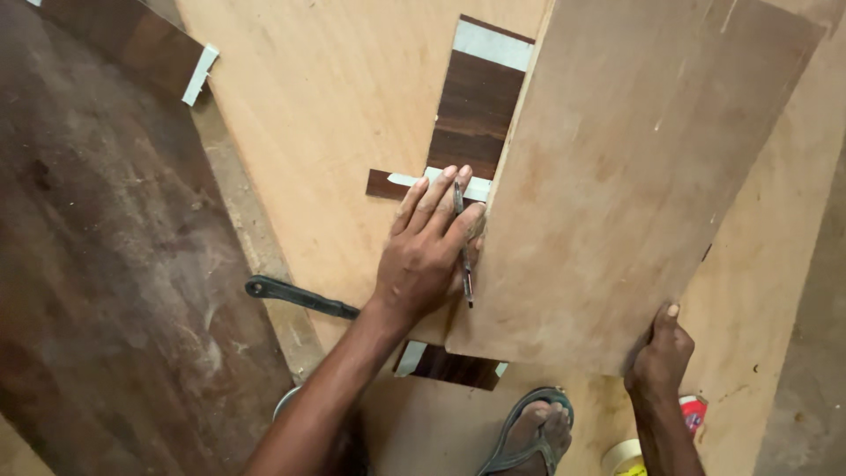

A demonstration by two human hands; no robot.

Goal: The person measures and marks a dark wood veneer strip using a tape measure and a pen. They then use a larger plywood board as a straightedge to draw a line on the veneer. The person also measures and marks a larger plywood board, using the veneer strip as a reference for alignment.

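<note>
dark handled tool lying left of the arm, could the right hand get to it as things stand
Probably not easily. The right hand grips the plywood board's lower corner, and the left forearm and board lie between it and the dark handled tool. The left hand, holding a pencil, is far nearer.

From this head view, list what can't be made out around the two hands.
- Dark wood-grain laminate strip: its middle is hidden under the brown plywood board.
- Thin metal scribing tool: its tip is too small to identify.
- Left hand: palm hidden by its own back.
- Right hand: fingers hidden under the board.
</note>
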